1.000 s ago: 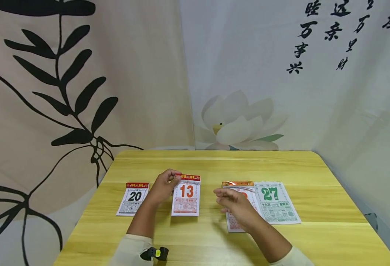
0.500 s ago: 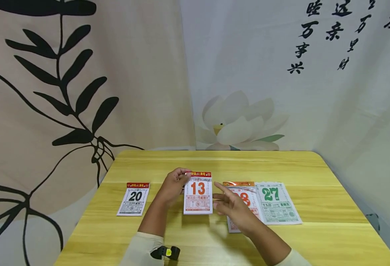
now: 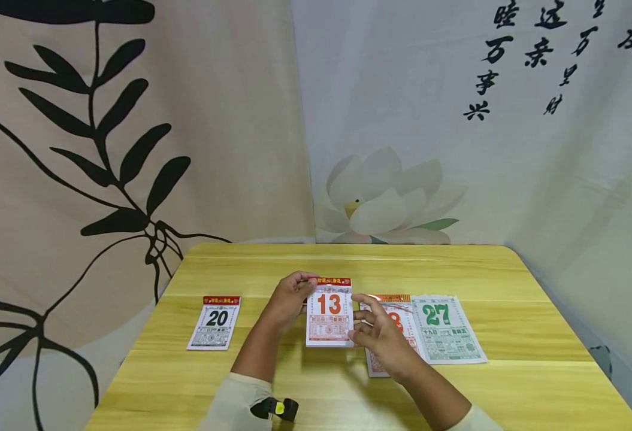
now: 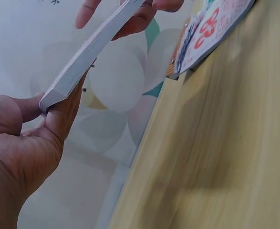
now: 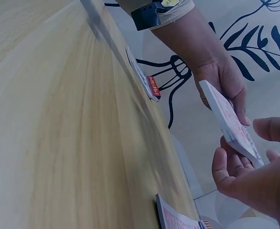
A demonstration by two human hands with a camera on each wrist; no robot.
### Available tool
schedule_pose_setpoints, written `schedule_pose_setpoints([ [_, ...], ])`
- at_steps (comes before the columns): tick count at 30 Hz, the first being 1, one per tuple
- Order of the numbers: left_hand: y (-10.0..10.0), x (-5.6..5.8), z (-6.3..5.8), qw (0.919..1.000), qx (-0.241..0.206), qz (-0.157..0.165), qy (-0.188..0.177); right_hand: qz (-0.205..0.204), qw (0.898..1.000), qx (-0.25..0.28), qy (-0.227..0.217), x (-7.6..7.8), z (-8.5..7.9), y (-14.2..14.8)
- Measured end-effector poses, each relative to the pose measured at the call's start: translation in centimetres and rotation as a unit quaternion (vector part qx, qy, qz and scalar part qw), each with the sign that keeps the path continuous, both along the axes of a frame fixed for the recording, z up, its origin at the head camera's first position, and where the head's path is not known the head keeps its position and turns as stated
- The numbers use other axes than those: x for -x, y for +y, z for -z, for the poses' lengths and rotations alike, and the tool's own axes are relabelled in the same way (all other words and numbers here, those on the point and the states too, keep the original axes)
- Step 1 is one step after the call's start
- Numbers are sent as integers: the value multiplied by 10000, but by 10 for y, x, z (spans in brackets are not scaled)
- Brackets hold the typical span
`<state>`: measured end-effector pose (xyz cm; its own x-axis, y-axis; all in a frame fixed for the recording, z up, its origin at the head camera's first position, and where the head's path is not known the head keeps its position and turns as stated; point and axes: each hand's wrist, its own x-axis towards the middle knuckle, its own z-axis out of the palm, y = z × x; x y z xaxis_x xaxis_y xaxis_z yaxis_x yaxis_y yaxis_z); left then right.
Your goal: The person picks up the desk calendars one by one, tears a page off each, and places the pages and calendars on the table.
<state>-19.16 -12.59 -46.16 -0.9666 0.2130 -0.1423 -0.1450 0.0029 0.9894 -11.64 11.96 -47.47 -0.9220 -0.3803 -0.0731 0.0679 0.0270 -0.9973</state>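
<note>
My left hand (image 3: pixel 290 300) pinches a small tear-off calendar (image 3: pixel 329 317) by its top left corner, thumb in front and fingers behind. It has a red header and an orange 13, and its shadow falls on the table below. Beside its right edge, my right hand (image 3: pixel 383 332) has its fingers spread, thumb at the lower corner and index finger further up. In the right wrist view, fingers of the right hand (image 5: pixel 254 176) reach under the calendar (image 5: pixel 228 114). The left wrist view shows its thick page edge (image 4: pixel 89 57) between both hands.
A smaller calendar (image 3: pixel 215 323) showing 20 lies at the left of the wooden table (image 3: pixel 418 269). At the right lie a calendar with an orange header (image 3: pixel 393 298), partly behind my right hand, and one with a green 27 (image 3: pixel 450 329). Printed curtains (image 3: pixel 251 149) hang behind.
My left hand has carried the 13 calendar rightward, up to my right hand. The right hand stays in nearly the same place, its fingers now at the calendar's edge.
</note>
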Motion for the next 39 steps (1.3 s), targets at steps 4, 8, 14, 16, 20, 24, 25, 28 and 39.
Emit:
schedule_pose_setpoints([
  [4,5,-1,-1,9999,-82,56,23,61,9999,124,39,0,1,0],
  [8,9,0,-1,9999,-147,70,40,96,9996,235,107,0,3,0],
  [14,14,1,0,9989,-450,131,1,-10,9989,310,349,-1,6,3],
  [16,16,1,1,9986,-506,161,-19,1,9987,301,405,-1,7,3],
  [20,18,1,2,9984,-530,172,-50,77,9987,221,442,-1,7,2],
  [24,18,1,3,9983,-549,171,-69,104,9985,181,510,-2,8,2],
  [25,18,1,4,9983,-550,174,-75,109,9984,178,534,-2,9,2],
  [28,18,2,6,9983,-549,172,-86,143,9982,193,557,-2,10,1],
  [39,18,0,11,9986,-476,141,-209,1252,9912,-370,234,-4,6,-11],
])
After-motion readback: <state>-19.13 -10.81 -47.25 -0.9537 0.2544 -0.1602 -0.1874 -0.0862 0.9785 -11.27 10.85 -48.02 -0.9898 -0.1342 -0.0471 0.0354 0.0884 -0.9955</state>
